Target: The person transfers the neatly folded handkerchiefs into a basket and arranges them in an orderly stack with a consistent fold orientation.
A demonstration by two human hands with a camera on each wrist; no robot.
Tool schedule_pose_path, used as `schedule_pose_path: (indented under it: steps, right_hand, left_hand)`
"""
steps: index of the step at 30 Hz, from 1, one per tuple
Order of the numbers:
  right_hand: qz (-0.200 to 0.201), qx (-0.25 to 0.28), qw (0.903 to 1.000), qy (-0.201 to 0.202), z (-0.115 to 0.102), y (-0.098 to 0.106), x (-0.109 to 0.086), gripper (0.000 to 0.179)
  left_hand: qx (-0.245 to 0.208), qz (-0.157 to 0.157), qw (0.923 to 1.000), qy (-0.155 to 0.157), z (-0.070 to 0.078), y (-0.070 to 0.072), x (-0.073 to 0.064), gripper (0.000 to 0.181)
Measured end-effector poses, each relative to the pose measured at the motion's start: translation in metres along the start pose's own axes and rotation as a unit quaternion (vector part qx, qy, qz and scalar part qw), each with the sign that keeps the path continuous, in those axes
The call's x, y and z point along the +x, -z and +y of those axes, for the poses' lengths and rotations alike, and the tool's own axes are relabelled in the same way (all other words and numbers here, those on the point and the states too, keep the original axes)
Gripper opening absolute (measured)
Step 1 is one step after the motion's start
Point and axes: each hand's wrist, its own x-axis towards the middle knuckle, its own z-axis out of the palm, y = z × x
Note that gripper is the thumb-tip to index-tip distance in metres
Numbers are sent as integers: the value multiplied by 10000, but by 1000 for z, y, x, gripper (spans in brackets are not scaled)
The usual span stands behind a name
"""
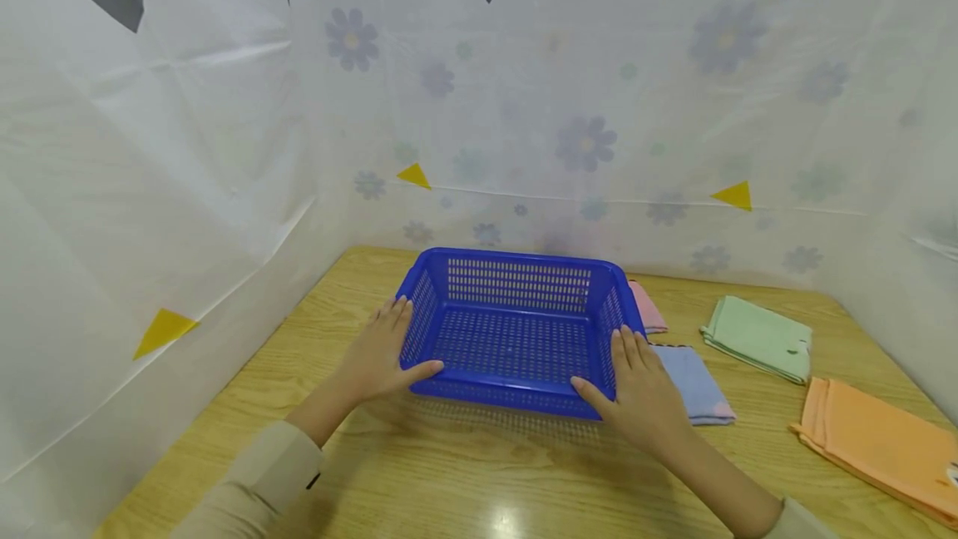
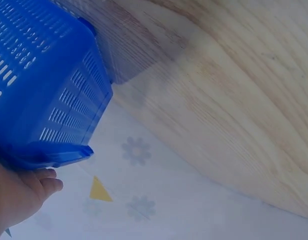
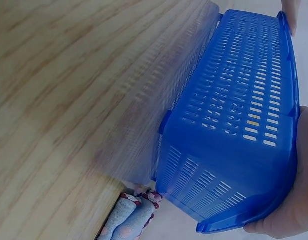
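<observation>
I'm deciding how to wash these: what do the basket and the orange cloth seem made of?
Basket: probably moulded plastic, smooth with a slight sheen, judging by its uniform slotted walls. Orange cloth: some matte fabric, softly folded; fibre unclear.

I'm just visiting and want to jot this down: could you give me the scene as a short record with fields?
Container: blue basket, nothing seen inside
Left grip: touches the basket's left rim
Right grip: touches its right rim
Cloths, right of the basket: pink cloth (partly hidden), blue cloth, green cloth, orange cloth
Surface: wood-grain table
Backdrop: pale flowered sheet
</observation>
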Motion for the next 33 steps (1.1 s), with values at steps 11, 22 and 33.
schedule_pose_path:
  steps: [11,22,33]
  right_hand:
    - [-57,-3,10000,46,0,3,0,93]
    - [197,725,9971,141,15,13,2,83]
    - [577,1845,9808,-252,59,18,-2,63]
  left_hand:
    - [-60,-71,9999,-120,-12,8,-4,109]
    - [94,-383,9992,-15,-14,4,0,102]
    - [44,-308,9991,-303,-16,6,-1,101]
